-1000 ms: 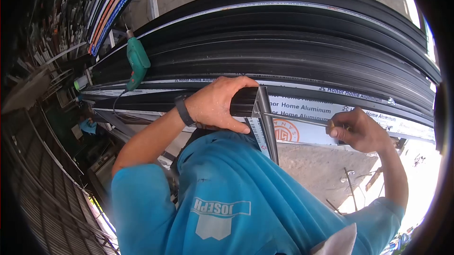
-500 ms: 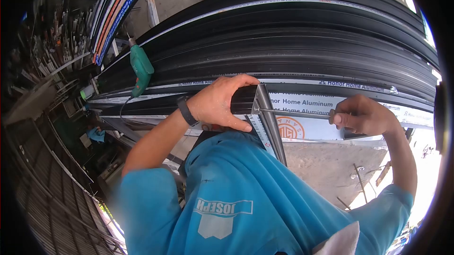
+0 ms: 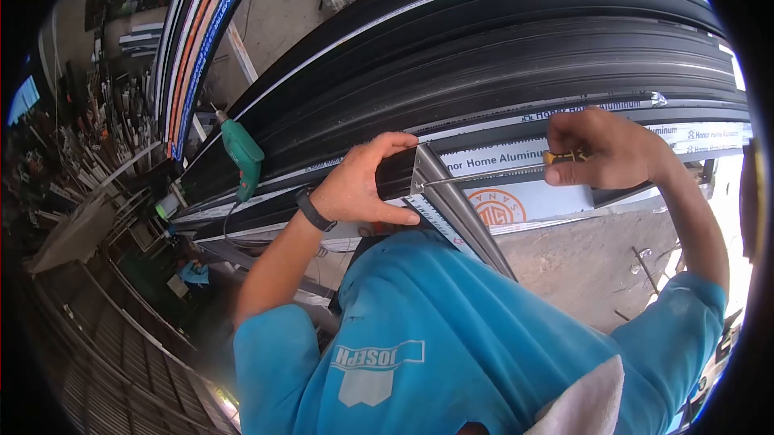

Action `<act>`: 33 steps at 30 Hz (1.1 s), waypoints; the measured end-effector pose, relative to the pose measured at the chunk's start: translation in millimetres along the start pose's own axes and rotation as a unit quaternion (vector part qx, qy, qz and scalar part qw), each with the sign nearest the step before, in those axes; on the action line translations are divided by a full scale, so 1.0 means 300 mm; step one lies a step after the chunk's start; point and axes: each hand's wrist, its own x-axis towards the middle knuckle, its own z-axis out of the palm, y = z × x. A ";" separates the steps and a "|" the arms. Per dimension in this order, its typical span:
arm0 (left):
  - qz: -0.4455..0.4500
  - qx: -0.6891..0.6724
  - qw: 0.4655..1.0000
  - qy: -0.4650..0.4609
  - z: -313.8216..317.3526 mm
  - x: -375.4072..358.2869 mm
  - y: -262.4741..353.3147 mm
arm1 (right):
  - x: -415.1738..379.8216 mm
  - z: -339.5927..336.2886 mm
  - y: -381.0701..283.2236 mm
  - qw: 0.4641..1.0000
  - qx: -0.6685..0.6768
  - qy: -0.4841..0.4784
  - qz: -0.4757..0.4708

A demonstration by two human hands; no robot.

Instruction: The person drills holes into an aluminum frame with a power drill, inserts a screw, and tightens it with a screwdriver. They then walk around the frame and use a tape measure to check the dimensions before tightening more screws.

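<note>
Two hands worked one joint. Left hand [image 3: 359,181] had its fingers spread wide, braced across the end of a black aluminium profile [image 3: 394,174]. Right hand [image 3: 609,149] had its fingers curled round a yellow-handled screwdriver with a long steel shaft [image 3: 500,174], which crossed a dark grey metal bar [image 3: 476,223] toward that end. Couldn't tell if the tip was seated. Risk: an off-axis push could've skated it toward the left thumb; a weak brace could've let the bar twist.
</note>
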 end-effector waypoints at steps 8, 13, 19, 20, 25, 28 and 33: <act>0.002 -0.019 1.000 -0.014 -0.005 0.018 0.009 | -0.016 0.057 0.046 0.998 0.011 0.024 -0.054; 0.005 -0.027 1.000 -0.014 -0.005 0.023 0.011 | 0.002 0.027 0.038 0.987 -0.068 0.099 -0.110; 0.012 -0.019 1.000 -0.005 -0.009 0.027 0.009 | -0.028 0.059 0.043 0.950 -0.186 0.187 -0.165; 0.017 -0.020 1.000 0.000 -0.004 0.027 0.008 | -0.012 0.054 0.041 0.984 -0.094 0.107 -0.111; 0.024 -0.008 1.000 0.010 0.005 0.009 -0.005 | -0.016 -0.009 -0.003 0.999 0.004 0.031 -0.025; 0.024 -0.013 1.000 0.013 -0.001 -0.001 -0.012 | -0.021 0.048 0.046 0.898 -0.230 0.275 -0.257; 0.022 0.008 1.000 0.014 -0.003 0.001 -0.007 | -0.015 0.116 0.065 0.998 0.057 0.039 -0.012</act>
